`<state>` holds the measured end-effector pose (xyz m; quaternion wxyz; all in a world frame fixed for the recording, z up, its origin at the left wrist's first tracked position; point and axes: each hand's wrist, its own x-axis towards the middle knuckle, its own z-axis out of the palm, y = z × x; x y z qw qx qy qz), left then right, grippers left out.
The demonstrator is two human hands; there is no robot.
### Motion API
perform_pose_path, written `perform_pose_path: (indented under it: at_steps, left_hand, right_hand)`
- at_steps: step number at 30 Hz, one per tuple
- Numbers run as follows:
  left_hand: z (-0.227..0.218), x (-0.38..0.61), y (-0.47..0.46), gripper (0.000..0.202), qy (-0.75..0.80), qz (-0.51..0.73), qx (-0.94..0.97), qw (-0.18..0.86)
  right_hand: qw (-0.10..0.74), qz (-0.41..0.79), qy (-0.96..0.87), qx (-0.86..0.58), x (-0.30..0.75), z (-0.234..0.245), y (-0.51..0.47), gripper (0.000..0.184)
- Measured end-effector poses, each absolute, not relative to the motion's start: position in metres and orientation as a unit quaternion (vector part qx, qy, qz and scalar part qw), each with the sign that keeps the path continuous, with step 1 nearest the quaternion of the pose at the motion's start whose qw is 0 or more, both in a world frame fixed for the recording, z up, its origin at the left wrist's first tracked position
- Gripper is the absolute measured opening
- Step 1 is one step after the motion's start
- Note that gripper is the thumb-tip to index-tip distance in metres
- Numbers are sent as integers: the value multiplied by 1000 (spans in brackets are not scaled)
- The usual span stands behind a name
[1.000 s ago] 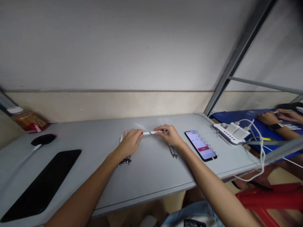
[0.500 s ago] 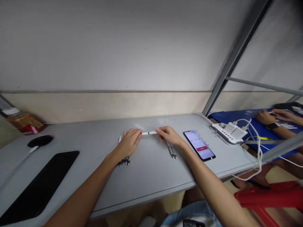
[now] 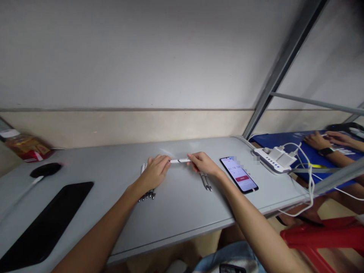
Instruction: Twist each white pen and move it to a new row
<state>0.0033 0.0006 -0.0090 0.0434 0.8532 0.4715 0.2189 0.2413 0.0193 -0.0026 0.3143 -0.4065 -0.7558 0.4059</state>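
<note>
A white pen [image 3: 178, 160] is held level just above the grey table, stretched between my two hands. My left hand [image 3: 156, 169] is closed on its left end, and my right hand [image 3: 201, 162] pinches the other end. Beneath and beside the left hand lie several pens [image 3: 147, 195] in a row, their silver tips toward me and their upper parts partly covered. Below my right hand are a couple more pens [image 3: 206, 182], also partly hidden by it.
Right of my hands lies a lit phone [image 3: 239, 174], then a white power strip [image 3: 271, 161] with plugs and cables. A dark flat slab [image 3: 48, 223], a black round charger [image 3: 46, 170] and a bottle [image 3: 27, 147] are at left. Another person's hands [image 3: 318, 140] work over a blue table.
Both hands keep hold of the pen in nearly the same place. The right end of the pen sits slightly differently in my right fingers. The view has shifted a little.
</note>
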Motion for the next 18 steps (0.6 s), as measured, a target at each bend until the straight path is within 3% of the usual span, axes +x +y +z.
perform_pose_path:
  at_steps: [4, 6, 10, 16, 18]
  left_hand:
    - [-9, 2, 1, 29, 474, 219, 852, 40]
    - [-9, 2, 1, 29, 476, 222, 850, 44]
    - [-10, 2, 2, 29, 475, 222, 850, 46]
    - [-10, 1, 2, 29, 473, 221, 851, 51]
    - [-9, 2, 1, 30, 470, 219, 854, 51]
  right_hand:
    - [362, 385, -761, -377, 241, -2, 19, 32]
    - [347, 391, -764, -378, 241, -2, 20, 31]
    - [331, 374, -760, -415, 240, -3, 20, 44]
    - [353, 341, -777, -395, 239, -3, 18, 29]
    - [337, 338, -773, -418, 239, -2, 18, 43]
